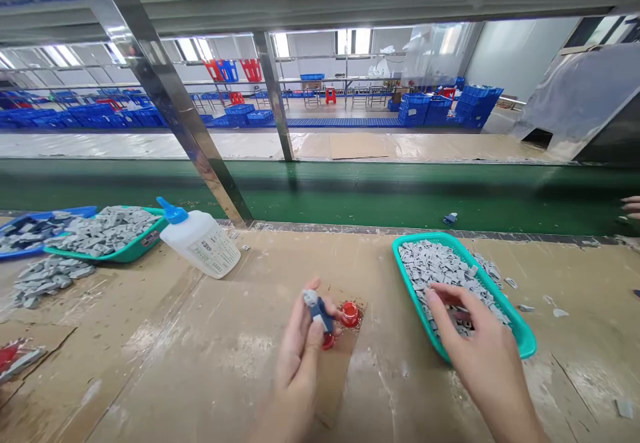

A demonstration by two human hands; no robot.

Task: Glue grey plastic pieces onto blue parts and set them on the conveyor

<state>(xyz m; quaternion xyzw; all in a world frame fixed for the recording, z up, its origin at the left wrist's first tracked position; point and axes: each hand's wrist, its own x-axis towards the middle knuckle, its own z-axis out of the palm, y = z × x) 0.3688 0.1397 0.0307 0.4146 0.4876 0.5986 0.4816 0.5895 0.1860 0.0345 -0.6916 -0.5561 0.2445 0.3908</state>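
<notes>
My left hand [299,353] is closed around a small figure-like plastic piece [321,315] with a light grey top and dark blue body. Just beyond its fingers a round red dish [351,313] sits on a stained cardboard strip [336,377]; another red thing [328,341] is partly covered by the hand. My right hand [483,346] is over the near side of a teal basket [523,343] heaped with small grey plastic parts [435,266]. Its thumb and forefinger curve together at the tips; whatever lies between them is too small to make out.
A white glue bottle [203,241] with a blue nozzle leans at left, beside a green basket [131,251] and a blue tray [75,211] of parts. Loose grey parts [50,276] lie nearby. Beyond runs a green belt [350,196], with a metal post [185,116] and another person's hand [633,207].
</notes>
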